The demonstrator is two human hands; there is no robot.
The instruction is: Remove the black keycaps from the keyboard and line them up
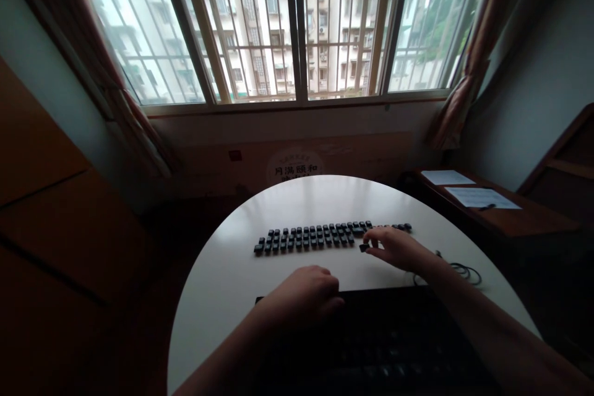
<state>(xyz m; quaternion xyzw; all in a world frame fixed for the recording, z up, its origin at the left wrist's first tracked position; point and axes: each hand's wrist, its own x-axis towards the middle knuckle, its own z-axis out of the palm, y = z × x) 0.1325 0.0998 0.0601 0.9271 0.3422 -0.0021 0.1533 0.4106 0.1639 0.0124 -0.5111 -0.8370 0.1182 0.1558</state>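
Observation:
Rows of dark keycaps (304,238) stand on the white round table. My right hand (387,246) reaches to the right end of these rows, thumb and fingers pinched on a single black keycap (364,248) at the table surface. Closer to me lies a black keyboard (385,328), its details mostly lost in shadow. Over its far left edge rests my left hand (309,291), fingers curled in. Whatever may be inside those fingers is hidden. Part of the keyboard is covered by my forearms.
A dark cable (466,272) lies coiled on the round table (208,297) to the right. Papers (482,197) and a pen (487,206) lie on a brown wooden surface (533,223) beyond it. A barred window (297,31) and curtains are ahead.

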